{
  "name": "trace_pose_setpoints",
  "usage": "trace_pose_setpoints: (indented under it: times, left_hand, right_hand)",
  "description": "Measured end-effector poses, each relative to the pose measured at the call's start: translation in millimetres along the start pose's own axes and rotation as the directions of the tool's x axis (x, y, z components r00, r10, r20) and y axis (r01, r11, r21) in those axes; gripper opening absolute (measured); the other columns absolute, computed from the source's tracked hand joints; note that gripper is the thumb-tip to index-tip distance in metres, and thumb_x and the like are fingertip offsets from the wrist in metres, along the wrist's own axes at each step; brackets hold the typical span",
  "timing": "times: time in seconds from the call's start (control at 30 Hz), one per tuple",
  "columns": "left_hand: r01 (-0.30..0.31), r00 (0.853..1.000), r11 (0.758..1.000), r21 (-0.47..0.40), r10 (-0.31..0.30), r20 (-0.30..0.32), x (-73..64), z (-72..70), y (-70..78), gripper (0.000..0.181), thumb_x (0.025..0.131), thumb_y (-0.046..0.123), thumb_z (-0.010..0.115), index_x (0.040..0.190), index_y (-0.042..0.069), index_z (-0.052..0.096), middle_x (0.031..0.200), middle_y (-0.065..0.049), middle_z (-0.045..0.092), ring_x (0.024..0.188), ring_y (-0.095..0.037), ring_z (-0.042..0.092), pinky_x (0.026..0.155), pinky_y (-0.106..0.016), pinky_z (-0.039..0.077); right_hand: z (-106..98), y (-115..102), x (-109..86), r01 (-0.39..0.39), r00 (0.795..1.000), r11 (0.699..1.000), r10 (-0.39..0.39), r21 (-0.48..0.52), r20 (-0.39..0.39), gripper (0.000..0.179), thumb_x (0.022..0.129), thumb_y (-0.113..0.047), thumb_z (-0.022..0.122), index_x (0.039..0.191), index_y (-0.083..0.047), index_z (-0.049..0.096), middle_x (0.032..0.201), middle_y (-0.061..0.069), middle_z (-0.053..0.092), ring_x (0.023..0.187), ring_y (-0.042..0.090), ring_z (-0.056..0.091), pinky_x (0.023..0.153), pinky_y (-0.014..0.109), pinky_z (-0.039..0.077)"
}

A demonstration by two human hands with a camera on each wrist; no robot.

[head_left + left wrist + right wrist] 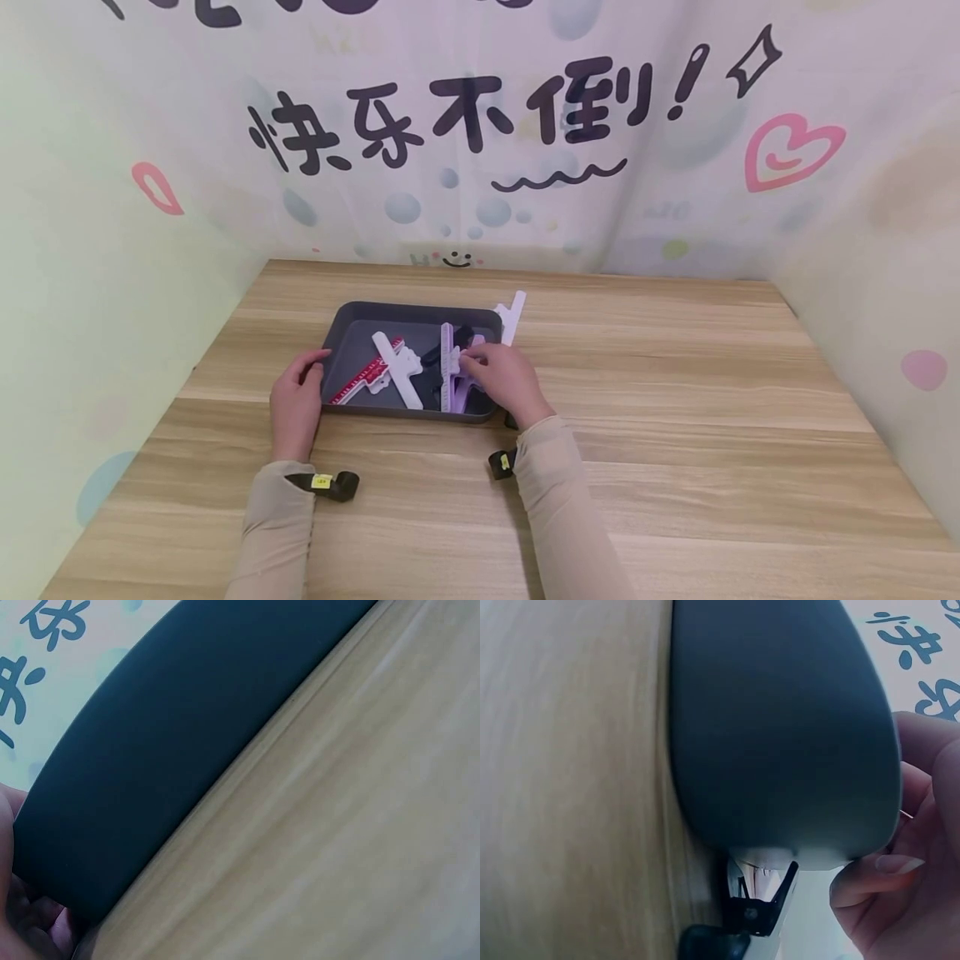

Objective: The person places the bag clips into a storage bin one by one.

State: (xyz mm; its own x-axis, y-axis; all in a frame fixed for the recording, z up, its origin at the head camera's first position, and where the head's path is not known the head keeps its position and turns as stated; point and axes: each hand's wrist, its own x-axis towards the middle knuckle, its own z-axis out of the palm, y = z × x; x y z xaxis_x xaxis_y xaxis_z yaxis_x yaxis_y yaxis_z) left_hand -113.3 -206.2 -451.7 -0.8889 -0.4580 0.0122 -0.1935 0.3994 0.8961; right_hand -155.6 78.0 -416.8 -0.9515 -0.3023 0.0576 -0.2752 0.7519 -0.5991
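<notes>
A dark grey tray [411, 412] holds several long clips. My left hand [296, 408] grips its left side, thumb at the rim and other fingers at the outer wall. Over the right part of the tray, my right hand [510, 379] pinches a light purple clip with ruler marks [447, 367] by its handle; in the right wrist view the tray wall hides that clip. Left of it, a white clip [397, 371] lies across a red clip with ruler marks [356, 383]. A black clip [432, 354] and another purple clip [462, 396] lie around the pinched one.
A white clip [513, 317] is outside the tray, by its back right corner. Near the right wrist, a black clip [754, 915] shows beside the tray. The wooden table [697, 417] meets a printed cloth [660, 217] behind and at both sides.
</notes>
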Motion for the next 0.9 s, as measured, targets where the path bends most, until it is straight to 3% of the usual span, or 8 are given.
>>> trace_pose_setpoints:
  times: [0.27, 0.63, 0.9]
  left_hand:
    - [0.008, 1.000, 1.000, -0.002, -0.008, 0.004, 0.0, 0.6, -0.4, 0.031, 0.094, 0.027, 0.040, 0.116, 0.020, 0.060, 0.128, 0.002, 0.049, 0.121, -0.014, 0.039, 0.099, -0.037, 0.030]
    - [0.010, 1.000, 1.000, -0.006, -0.010, 0.005, -0.5, 0.8, 0.7, 0.031, 0.094, 0.027, 0.039, 0.117, 0.020, 0.059, 0.129, 0.002, 0.049, 0.121, -0.014, 0.039, 0.100, -0.037, 0.030]
    - [0.015, 1.000, 1.000, -0.004, -0.015, 0.009, -0.7, 0.3, 1.4, 0.032, 0.094, 0.027, 0.039, 0.117, 0.020, 0.059, 0.129, 0.002, 0.048, 0.122, -0.015, 0.038, 0.100, -0.037, 0.029]
  right_hand:
    - [1.7, 0.8, 0.2, 0.033, 0.999, 0.998, -0.033, -0.049, 0.004, 0.025, 0.085, -0.034, 0.057, 0.100, -0.018, 0.069, 0.102, -0.003, 0.065, 0.097, 0.014, 0.057, 0.083, 0.033, 0.044]
    - [3.0, -0.2, 0.4, 0.004, 1.000, 0.999, -0.004, -0.036, 0.002, 0.019, 0.081, -0.032, 0.063, 0.092, -0.018, 0.069, 0.090, -0.005, 0.063, 0.078, 0.009, 0.056, 0.069, 0.028, 0.045]
    - [6.2, -1.4, 1.4, -0.049, 0.998, 0.998, 0.048, -0.036, -0.041, 0.014, 0.078, -0.027, 0.066, 0.086, -0.016, 0.069, 0.090, -0.001, 0.059, 0.078, 0.011, 0.054, 0.065, 0.028, 0.044]
